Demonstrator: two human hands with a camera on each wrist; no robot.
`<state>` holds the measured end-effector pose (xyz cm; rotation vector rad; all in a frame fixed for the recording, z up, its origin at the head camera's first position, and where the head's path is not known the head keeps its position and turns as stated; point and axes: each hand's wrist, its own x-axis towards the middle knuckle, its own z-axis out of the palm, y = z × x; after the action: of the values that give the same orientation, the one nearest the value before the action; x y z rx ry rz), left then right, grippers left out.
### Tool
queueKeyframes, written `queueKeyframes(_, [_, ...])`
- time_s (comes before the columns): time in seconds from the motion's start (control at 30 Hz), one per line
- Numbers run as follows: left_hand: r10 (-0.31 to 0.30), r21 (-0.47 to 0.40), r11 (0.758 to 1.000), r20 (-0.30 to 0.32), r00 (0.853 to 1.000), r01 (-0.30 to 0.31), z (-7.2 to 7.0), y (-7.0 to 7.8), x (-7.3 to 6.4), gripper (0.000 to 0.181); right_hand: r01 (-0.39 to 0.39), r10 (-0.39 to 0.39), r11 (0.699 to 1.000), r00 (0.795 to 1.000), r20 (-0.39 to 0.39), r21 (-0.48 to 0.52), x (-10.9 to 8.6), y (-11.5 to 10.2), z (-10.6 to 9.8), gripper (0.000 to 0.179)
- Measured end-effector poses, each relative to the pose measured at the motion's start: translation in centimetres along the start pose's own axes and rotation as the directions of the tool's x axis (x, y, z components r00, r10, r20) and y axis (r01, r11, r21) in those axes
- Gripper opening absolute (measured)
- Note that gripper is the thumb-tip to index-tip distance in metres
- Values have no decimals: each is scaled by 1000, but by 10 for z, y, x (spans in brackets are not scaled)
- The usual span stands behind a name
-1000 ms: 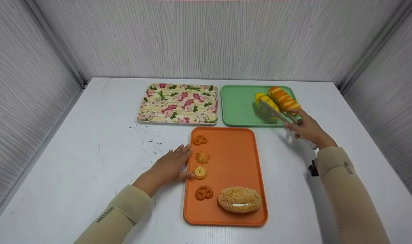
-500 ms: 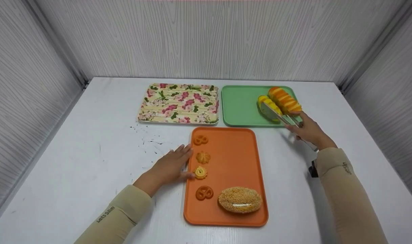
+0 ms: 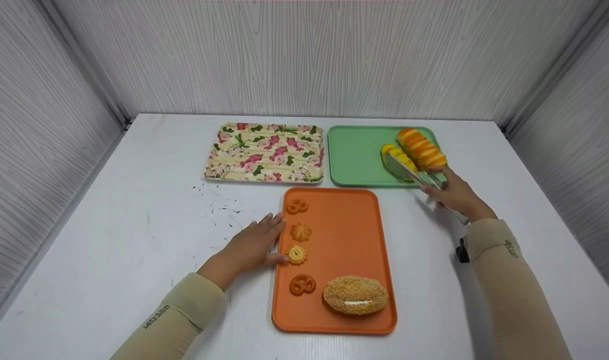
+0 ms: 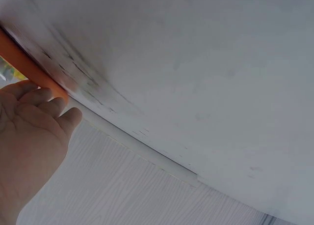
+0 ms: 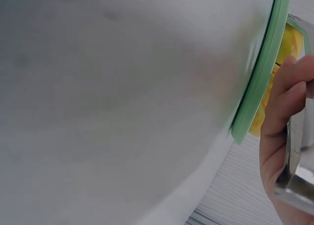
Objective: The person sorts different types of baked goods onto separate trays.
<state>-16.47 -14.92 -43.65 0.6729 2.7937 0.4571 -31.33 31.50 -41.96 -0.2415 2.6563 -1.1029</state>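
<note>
My right hand (image 3: 459, 195) grips metal tongs (image 3: 415, 176), whose near arm lies along the yellow striped bread (image 3: 400, 156). This bread sits on the green tray (image 3: 354, 155), beside an orange striped bread (image 3: 420, 146). In the right wrist view, curled fingers hold the tongs (image 5: 297, 136) close to the green tray's rim (image 5: 260, 77). My left hand (image 3: 249, 245) rests at the left rim of the orange tray (image 3: 344, 225), fingers extended and thumb reaching over the rim by a round cookie (image 3: 296, 254). In the left wrist view, my left hand (image 4: 34, 131) touches the tray edge (image 4: 29, 65).
The orange tray also bears a sesame bread (image 3: 354, 295), a flower-shaped cookie (image 3: 300, 232) and two pretzel-shaped cookies, one near (image 3: 302, 284) and one far (image 3: 297, 206). A floral tray (image 3: 264, 152) lies left of the green one. Wood-grain walls (image 3: 304, 60) enclose the white table (image 3: 134, 210).
The yellow bread has moved slightly right and nearer, down onto the green tray beside the orange bread. My right hand with the tongs has shifted very little. My left hand stays put.
</note>
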Motion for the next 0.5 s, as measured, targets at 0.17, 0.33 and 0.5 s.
queueKeyframes(0.17, [-4, 0, 1000, -2, 1000, 4, 0, 2, 0, 89, -26, 26, 1000, 1000, -6, 8, 0, 2, -1, 79])
queueKeyframes(0.33, [-16, 4, 1000, 0, 1000, 16, 0, 2, 0, 89, -12, 12, 1000, 1000, 0, 28, -3, 0, -4, 78])
queueKeyframes(0.5, [-15, 7, 1000, 3, 1000, 15, 1, 1, 1, 89, 14, -14, 999, 1000, -6, 41, -8, -5, -9, 78])
